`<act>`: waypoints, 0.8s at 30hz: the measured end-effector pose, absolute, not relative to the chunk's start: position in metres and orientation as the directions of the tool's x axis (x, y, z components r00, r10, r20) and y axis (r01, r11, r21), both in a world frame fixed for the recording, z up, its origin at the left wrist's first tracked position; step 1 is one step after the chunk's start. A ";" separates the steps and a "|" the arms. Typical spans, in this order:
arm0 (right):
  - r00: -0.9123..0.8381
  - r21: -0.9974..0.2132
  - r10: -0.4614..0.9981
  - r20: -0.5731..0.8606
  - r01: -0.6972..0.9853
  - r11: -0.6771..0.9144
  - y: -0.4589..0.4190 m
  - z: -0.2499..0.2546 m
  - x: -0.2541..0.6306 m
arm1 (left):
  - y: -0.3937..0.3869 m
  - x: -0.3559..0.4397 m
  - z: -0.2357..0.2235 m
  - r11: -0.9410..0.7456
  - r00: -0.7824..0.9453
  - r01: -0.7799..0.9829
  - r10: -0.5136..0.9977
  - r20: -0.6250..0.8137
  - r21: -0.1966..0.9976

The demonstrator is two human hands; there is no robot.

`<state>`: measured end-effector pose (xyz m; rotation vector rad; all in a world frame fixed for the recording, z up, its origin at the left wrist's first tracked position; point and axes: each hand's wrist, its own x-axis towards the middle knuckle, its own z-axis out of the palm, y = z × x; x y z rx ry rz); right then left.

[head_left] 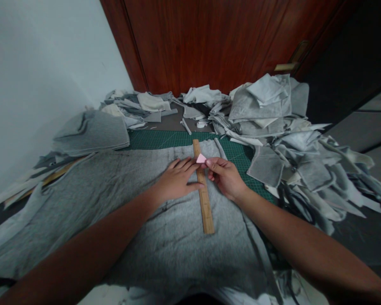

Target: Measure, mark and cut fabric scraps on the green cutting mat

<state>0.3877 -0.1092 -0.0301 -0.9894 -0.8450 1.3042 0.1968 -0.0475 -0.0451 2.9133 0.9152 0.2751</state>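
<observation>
The left hand lies flat, fingers spread, on rumpled grey cloth, thumb at a straight wooden ruler resting there; the grip of the right hand pinches a small pink triangle over the ruler.

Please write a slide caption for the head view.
Left hand spread across gray fabric and wooden ruler, right hand pinching a pink triangle.
</observation>
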 end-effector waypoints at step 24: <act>0.077 -0.929 0.997 -0.029 -0.370 0.002 -0.109 -0.033 0.386 | -0.047 0.197 -0.040 -0.818 0.798 0.544 0.573 0.185 0.187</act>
